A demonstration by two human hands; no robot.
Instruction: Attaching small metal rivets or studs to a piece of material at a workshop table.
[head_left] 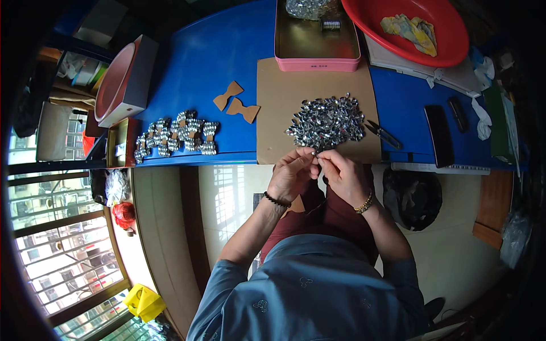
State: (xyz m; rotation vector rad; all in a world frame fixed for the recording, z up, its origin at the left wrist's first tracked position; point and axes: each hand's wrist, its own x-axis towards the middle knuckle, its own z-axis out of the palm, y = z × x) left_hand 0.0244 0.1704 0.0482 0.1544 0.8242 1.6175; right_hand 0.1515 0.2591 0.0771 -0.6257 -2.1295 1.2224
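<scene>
My left hand (292, 176) and my right hand (345, 177) meet at the front edge of a brown cardboard sheet (273, 113), fingers closed in a pinch. A tiny silver rhinestone (314, 153) glints at the left fingertips; what the right fingertips grip is too small to make out. Just beyond them lies a heap of silver rhinestones (327, 120). Two bow-shaped brown card pieces (243, 109) rest left of the sheet. Farther left sit several bows covered in silver stones (176, 133).
A pink tin (317, 65) holding a wire spool (330, 25) stands behind the heap. Right of it is a red basin (364, 28) with a cloth. Small snips (385, 135) and a dark phone (438, 136) lie at right. A pink bowl (116, 82) stands far left.
</scene>
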